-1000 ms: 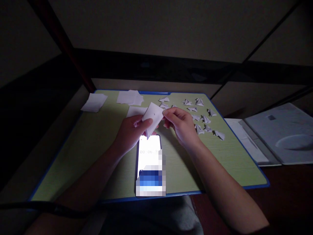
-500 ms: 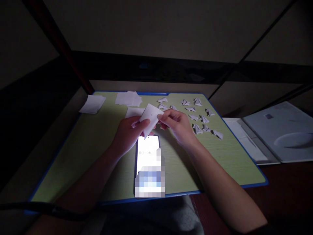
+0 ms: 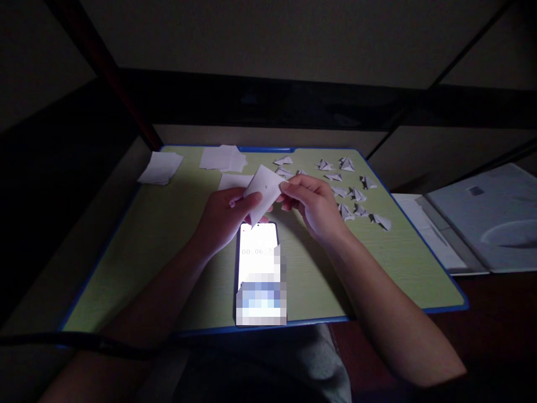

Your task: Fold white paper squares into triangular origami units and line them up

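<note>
Between my hands, above the far end of a lit phone (image 3: 257, 263), is a folded piece of white paper (image 3: 265, 190), tilted with one corner pointing down. My left hand (image 3: 229, 215) grips its lower left side, thumb on top and fingers underneath. At the right corner, my right hand (image 3: 310, 198) pinches the paper between thumb and fingers. The phone lies on the table and shows timer digits, with part of its screen pixelated. Just behind my left hand lies a white sheet (image 3: 232, 181), partly covered.
Several small folded paper figures (image 3: 346, 164) are spread over the table's right side. Paper stacks lie at the far left (image 3: 159, 168) and far middle (image 3: 220, 158). The green table (image 3: 146, 240) has a blue rim. An open white box (image 3: 444, 235) sits beyond its right edge. A dark cable (image 3: 84, 341) crosses the lower left.
The view has shifted slightly, so the table and everything on it appear a little higher and further right. Both hands keep nearly the same hold on the folded paper.
</note>
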Motion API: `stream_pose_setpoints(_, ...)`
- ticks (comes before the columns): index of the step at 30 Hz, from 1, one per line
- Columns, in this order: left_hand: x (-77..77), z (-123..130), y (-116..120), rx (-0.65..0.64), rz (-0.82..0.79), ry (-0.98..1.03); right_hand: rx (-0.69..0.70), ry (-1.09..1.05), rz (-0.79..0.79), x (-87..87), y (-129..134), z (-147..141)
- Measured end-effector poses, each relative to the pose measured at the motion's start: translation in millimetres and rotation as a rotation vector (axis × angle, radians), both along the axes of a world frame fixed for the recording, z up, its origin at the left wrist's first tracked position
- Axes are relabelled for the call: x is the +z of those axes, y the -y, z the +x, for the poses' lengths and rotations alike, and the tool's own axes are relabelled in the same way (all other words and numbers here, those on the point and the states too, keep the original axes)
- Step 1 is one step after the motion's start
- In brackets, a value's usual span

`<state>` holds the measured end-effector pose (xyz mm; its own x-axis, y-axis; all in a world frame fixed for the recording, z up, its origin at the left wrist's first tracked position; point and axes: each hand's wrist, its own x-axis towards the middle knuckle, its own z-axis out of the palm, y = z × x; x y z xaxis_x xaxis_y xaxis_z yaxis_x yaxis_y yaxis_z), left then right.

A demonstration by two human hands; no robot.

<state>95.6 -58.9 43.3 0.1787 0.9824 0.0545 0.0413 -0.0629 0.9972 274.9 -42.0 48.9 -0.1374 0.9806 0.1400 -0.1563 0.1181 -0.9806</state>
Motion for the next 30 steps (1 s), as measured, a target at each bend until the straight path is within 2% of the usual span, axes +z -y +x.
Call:
stream_pose_setpoints(8,1.0,-0.7,-0.5,0.040,0.017,0.009,0.103,0.041,-0.008,-1.1,2.5,-2.7)
stream_pose_setpoints(19,1.1,-0.4,0.1,0.026,0.047,-0.029,0.037,0.131,0.070,-1.8,3.1,-3.0)
stream_pose_setpoints(26,0.6,-0.3,-0.4,-0.058,0.055,-0.057,0.000,0.212,0.129,-1.9,4.4,-3.2)
stream_pose_setpoints(30,-1.1,1.4,0.6,-0.017,0.065,-0.047,0.001,0.250,0.149,-2.9,6.5,-4.5)
